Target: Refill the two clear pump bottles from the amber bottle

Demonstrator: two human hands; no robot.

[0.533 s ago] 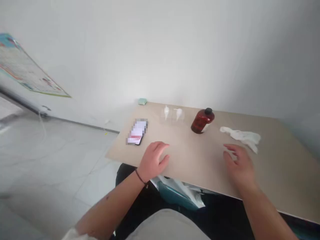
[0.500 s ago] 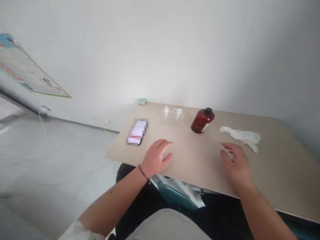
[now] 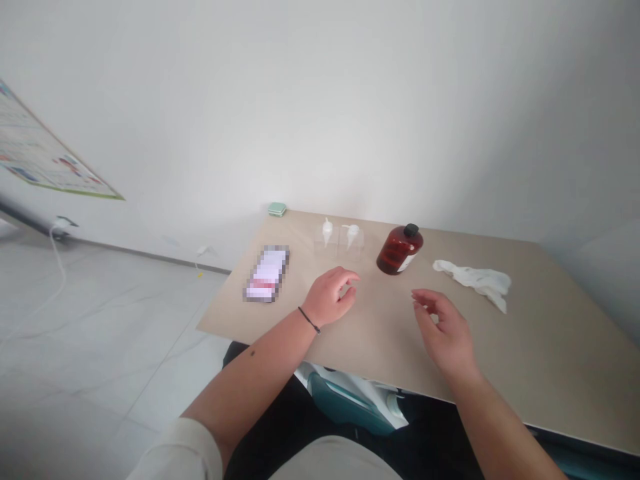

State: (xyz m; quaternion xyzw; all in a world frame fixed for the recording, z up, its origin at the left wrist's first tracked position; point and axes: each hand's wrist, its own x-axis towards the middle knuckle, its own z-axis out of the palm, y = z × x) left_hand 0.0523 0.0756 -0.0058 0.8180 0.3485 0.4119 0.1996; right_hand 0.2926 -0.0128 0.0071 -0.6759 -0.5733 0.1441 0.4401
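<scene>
Dark red, with a black cap and a pale label, one bottle (image 3: 397,250) stands upright on the desk (image 3: 530,373) in the head view, and everything else can be placed from it. Nearer the person than the bottle and to its left is the left hand (image 3: 333,297), its grip loosely curled, thumb and fingers slightly parted, nothing in it. Nearer than the bottle and to its right is the right hand (image 3: 445,330), whose grip is also empty, with only a narrow gap between thumb and fingertips. Whether either hand rests on the desk, I can't tell. The step looks like an empty-handed approach or pause; taking hold of the bottle would call for a wider spread of the fingers. Counting the rest: two clear pump bottles with white heads, one clear pump bottle (image 3: 352,243) just left of the red one and its twin farther left; one phone (image 3: 267,273), well to the bottle's left, screen blurred; one crumpled white cloth (image 3: 475,279), perhaps tissue, to its right; and one small green item (image 3: 277,209), far left of the bottle at the desk's back corner.
</scene>
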